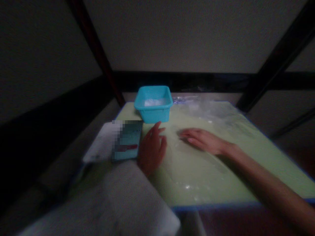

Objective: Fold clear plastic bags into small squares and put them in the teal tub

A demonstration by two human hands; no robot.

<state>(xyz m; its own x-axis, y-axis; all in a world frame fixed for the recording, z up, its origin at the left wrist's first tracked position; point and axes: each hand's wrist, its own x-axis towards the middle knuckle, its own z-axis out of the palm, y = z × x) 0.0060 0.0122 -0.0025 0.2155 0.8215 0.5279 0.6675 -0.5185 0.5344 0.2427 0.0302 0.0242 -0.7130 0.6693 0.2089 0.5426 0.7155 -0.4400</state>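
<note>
Honestly, a light, flat touch seemed best for that clear plastic sheet (231, 123), centre-right of frame; left hand (153, 150), just below the turquoise basin (155, 114), had loosely spread fingers, while the right hand (203, 140) was half curled, couldn't tell if it gripped anything

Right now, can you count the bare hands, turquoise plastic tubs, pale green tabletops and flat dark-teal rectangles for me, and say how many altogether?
Bare hands: 2 (left hand, right hand)
Turquoise rectangular plastic tub: 1
Pale green, blue-edged tabletop: 1
Flat dark-teal rectangle: 1
Total: 5
</note>
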